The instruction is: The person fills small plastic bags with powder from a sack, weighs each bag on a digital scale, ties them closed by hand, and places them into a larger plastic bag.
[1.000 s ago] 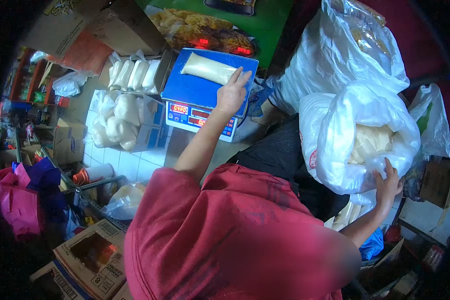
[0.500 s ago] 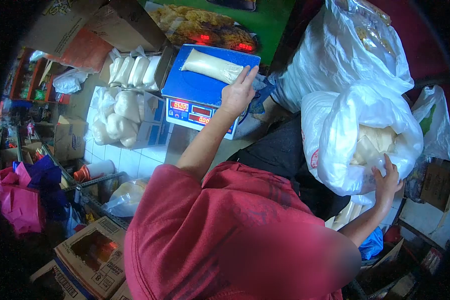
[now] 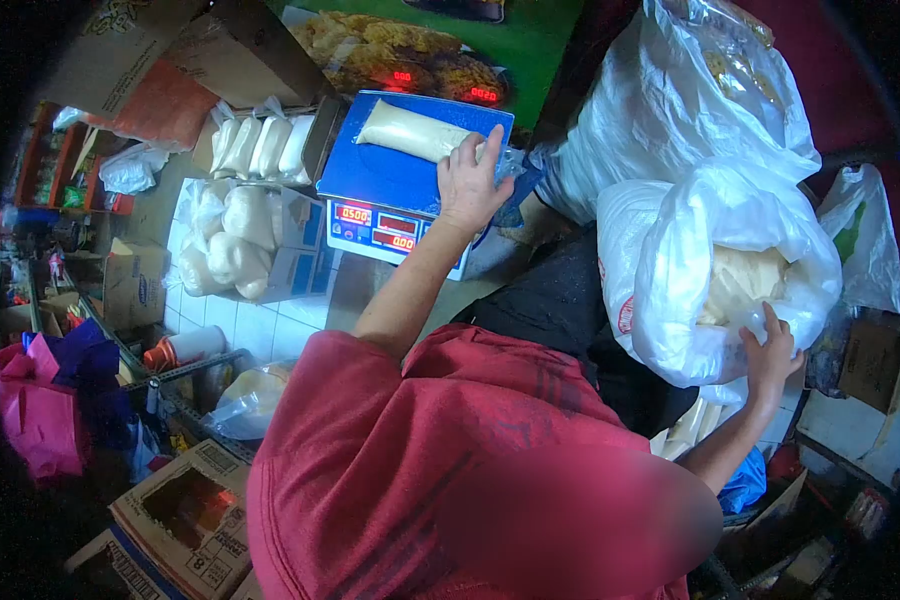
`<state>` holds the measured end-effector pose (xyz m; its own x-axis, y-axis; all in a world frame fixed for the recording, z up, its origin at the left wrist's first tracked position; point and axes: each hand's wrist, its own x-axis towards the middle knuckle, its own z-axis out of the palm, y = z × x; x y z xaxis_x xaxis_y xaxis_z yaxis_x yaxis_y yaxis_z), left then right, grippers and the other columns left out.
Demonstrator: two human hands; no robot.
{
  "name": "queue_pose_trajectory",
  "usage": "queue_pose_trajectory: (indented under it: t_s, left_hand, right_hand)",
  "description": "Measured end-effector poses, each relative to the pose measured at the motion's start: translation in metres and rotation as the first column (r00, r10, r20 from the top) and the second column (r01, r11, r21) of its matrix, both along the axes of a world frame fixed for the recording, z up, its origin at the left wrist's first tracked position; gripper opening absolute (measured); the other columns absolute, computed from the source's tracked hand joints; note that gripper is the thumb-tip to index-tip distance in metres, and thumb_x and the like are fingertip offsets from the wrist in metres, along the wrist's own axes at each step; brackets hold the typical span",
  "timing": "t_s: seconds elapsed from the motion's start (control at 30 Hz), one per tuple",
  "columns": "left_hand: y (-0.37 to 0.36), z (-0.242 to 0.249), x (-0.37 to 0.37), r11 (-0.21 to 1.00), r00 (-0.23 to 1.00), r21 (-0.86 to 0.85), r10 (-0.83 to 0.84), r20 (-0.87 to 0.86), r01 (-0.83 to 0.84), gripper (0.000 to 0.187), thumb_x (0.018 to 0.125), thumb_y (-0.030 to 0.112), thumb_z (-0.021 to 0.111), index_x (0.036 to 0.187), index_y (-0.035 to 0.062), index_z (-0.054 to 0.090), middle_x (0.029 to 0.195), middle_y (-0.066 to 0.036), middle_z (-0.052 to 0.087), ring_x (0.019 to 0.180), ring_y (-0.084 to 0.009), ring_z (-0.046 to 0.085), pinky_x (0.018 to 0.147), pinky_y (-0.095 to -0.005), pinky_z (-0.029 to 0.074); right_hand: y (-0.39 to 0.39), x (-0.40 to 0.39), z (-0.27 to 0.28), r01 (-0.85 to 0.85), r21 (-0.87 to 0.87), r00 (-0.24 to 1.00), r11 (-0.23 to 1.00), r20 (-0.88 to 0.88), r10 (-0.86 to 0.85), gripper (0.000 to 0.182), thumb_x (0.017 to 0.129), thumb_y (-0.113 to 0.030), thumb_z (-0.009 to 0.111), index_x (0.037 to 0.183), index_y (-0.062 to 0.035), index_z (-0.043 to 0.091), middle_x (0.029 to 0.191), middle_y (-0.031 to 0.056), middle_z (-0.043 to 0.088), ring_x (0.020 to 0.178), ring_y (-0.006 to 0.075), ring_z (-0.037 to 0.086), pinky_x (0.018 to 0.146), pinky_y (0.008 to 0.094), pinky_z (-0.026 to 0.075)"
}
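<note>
A filled clear packet of pale contents lies on the blue plate of a digital scale, whose first red display reads 0.500. My left hand rests over the packet's right end, its fingers spread and the thumb out to the right. At the right, my right hand is at the near rim of an open white sack, fingers apart. Pale material shows inside the sack, just beyond those fingertips.
Filled bags lie left of the scale, below a box of upright packets. A large white sack stands behind the open one. Cardboard boxes are at the lower left, and a pink bag is farther left.
My left hand has shifted slightly on the packet's end, with its thumb now spread to the right. My right hand stays at the sack's rim. The whole view has shifted slightly.
</note>
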<state>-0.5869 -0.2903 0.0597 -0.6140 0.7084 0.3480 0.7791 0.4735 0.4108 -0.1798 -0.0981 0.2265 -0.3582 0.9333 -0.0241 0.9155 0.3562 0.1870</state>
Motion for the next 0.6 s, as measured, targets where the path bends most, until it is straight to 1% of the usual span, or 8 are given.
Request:
queue_pose_trajectory:
  t_s: [0.03, 0.1, 0.23, 0.33, 0.43, 0.5, 0.53, 0.6]
  left_hand:
    - [0.0, 0.002, 0.004, 1.0, 1.0, 0.002, -0.002, 0.002, 0.002, 0.079, 0.072, 0.03, 0.071, 0.141, 0.0181, 0.036, 0.137, -0.016, 0.041, 0.119, -0.0333, 0.048, 0.091, -0.051, 0.041]
    - [0.002, 0.006, 0.012, 0.998, 0.988, -0.011, 0.054, -0.145, -0.057, 0.083, 0.07, 0.039, 0.074, 0.141, 0.0221, 0.036, 0.143, -0.015, 0.032, 0.131, -0.0342, 0.03, 0.101, -0.0597, 0.025]
    - [0.008, 0.0, 0.01, 0.999, 0.99, -0.006, 0.043, -0.134, -0.045, 0.082, 0.069, 0.042, 0.074, 0.14, 0.0216, 0.038, 0.147, -0.015, 0.024, 0.134, -0.0346, 0.024, 0.1, -0.0655, 0.02]
    - [0.013, 0.001, 0.005, 0.998, 0.977, 0.026, 0.055, -0.205, -0.051, 0.07, 0.068, 0.038, 0.074, 0.131, 0.0187, 0.048, 0.14, -0.014, 0.034, 0.126, -0.0327, 0.034, 0.095, -0.0624, 0.026]
    - [0.019, -0.001, -0.004, 1.0, 0.979, 0.007, 0.008, -0.204, -0.006, 0.044, 0.071, 0.032, 0.071, 0.111, 0.0157, 0.061, 0.119, -0.011, 0.053, 0.11, -0.0291, 0.049, 0.091, -0.0569, 0.033]
    - [0.019, -0.006, -0.017, 0.981, 0.97, -0.192, -0.073, -0.231, 0.028, 0.016, 0.076, 0.022, 0.063, 0.089, 0.0148, 0.064, 0.093, -0.005, 0.062, 0.088, -0.0251, 0.06, 0.082, -0.048, 0.042]
    - [0.019, -0.013, -0.025, 0.993, 0.962, -0.1, -0.082, -0.26, 0.058, 0.008, 0.081, 0.021, 0.058, 0.078, 0.0135, 0.059, 0.08, -0.006, 0.062, 0.078, -0.0259, 0.063, 0.07, -0.0434, 0.047]
    - [0.016, -0.007, -0.041, 0.989, 0.998, -0.143, -0.035, -0.057, 0.027, 0.008, 0.083, 0.014, 0.055, 0.086, 0.0094, 0.061, 0.085, -0.011, 0.064, 0.08, -0.0322, 0.064, 0.073, -0.0462, 0.05]
  right_hand:
    - [0.0, -0.003, -0.004, 0.002, 0.002, 1.0, 1.0, 0.002, -0.002, 0.056, 0.077, -0.028, 0.07, 0.131, -0.0215, 0.053, 0.114, 0.0086, 0.059, 0.11, 0.0258, 0.055, 0.104, 0.0605, 0.017]
    - [0.001, -0.014, -0.01, 0.029, -0.029, 0.999, 0.999, 0.025, -0.029, 0.057, 0.077, -0.027, 0.07, 0.131, -0.0204, 0.052, 0.12, 0.0073, 0.056, 0.116, 0.0257, 0.051, 0.106, 0.0621, 0.015]
    - [0.002, -0.018, -0.023, -0.007, -0.041, 0.999, 0.999, 0.033, 0.008, 0.058, 0.077, -0.031, 0.07, 0.132, -0.022, 0.052, 0.126, 0.0081, 0.055, 0.119, 0.0249, 0.05, 0.105, 0.0628, 0.013]
    - [-0.004, -0.013, -0.02, -0.115, 0.152, 0.992, 0.982, -0.027, 0.12, 0.059, 0.079, -0.034, 0.069, 0.134, -0.0221, 0.05, 0.13, 0.0061, 0.053, 0.124, 0.0238, 0.046, 0.107, 0.0626, 0.009]
    - [0.004, 0.012, 0.004, -0.178, 0.3, 0.954, 0.937, -0.182, 0.24, 0.041, 0.085, -0.034, 0.064, 0.122, -0.018, 0.06, 0.133, 0.0047, 0.052, 0.127, 0.0219, 0.044, 0.107, 0.0624, 0.006]
    - [0.003, 0.027, 0.02, -0.172, 0.364, 0.9, 0.915, -0.32, 0.297, 0.028, 0.086, -0.028, 0.064, 0.108, -0.0104, 0.064, 0.126, 0.0049, 0.056, 0.119, 0.0214, 0.049, 0.109, 0.0595, 0.005]
    - [-0.002, 0.028, 0.029, -0.151, 0.393, 0.881, 0.907, -0.363, 0.304, 0.02, 0.09, -0.025, 0.06, 0.095, -0.0065, 0.065, 0.119, 0.0033, 0.06, 0.108, 0.022, 0.056, 0.11, 0.0551, 0.012]
    - [-0.004, 0.039, 0.034, -0.146, 0.349, 0.901, 0.926, -0.339, 0.27, 0.019, 0.089, -0.02, 0.06, 0.102, -0.0064, 0.065, 0.118, 0.0029, 0.061, 0.101, 0.0218, 0.059, 0.107, 0.0508, 0.022]
